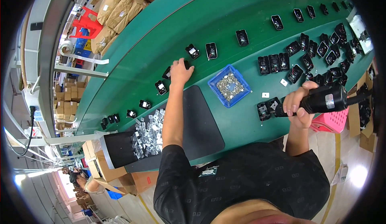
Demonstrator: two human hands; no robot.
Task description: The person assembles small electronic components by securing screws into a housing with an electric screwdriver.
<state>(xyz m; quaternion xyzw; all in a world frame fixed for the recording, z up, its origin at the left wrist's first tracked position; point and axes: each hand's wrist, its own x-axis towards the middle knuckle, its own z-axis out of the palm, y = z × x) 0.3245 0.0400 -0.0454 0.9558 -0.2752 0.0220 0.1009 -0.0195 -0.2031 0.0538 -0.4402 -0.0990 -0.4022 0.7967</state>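
Note:
My left hand reaches onto the far green conveyor belt, its thumb and fingers closed around a small black plastic housing that is mostly hidden. Another black housing lies right beside those fingers. In my right hand is a thick black electric screwdriver, held nearly level with its cord trailing off to the right. The screwdriver's front end points left, close to two open black housings on the near bench; one housing shows a small metal plate inside. The tip itself is hard to make out.
A blue tray of small metal screws stands between my hands. Clear plastic pieces are heaped on a black mat at left. Several black housings crowd the right bench; others line the belt. A pink basket sits below right.

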